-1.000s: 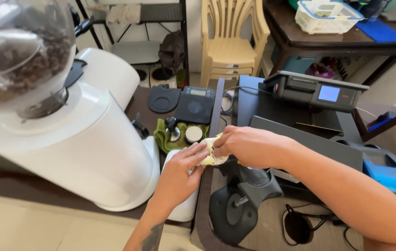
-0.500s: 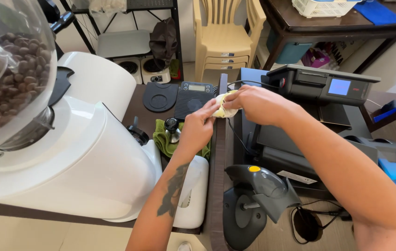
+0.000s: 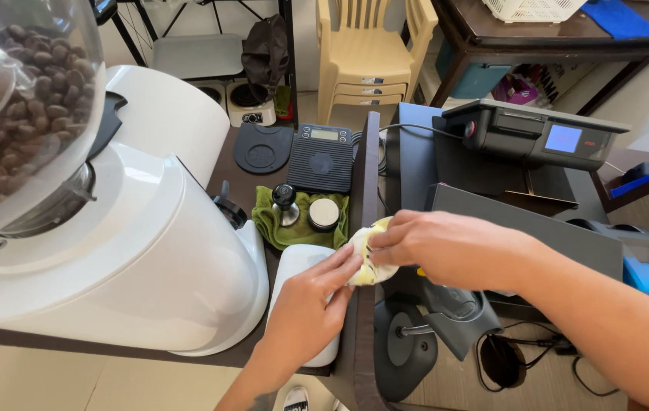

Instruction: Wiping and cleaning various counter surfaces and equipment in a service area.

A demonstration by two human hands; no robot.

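Note:
My right hand (image 3: 446, 247) presses a pale yellow cloth (image 3: 366, 255) against the top edge of a thin dark upright panel (image 3: 365, 183) that divides the counter. My left hand (image 3: 309, 308) rests over a white rectangular container (image 3: 294, 266) and its fingertips touch the cloth from the left side. Both hands meet at the cloth, near the panel's front end.
A large white coffee grinder (image 3: 111, 251) with a bean hopper (image 3: 20, 114) fills the left. A green cloth (image 3: 286, 224) with a tamper (image 3: 285, 202), a black scale (image 3: 321, 156), a round mat (image 3: 262, 147), a register with a screen (image 3: 537, 137) and a handheld scanner (image 3: 446, 312) lie around.
Both hands have slid with the cloth along the panel's edge, away to the scale half a second ago and now back toward me. The view has tilted a little.

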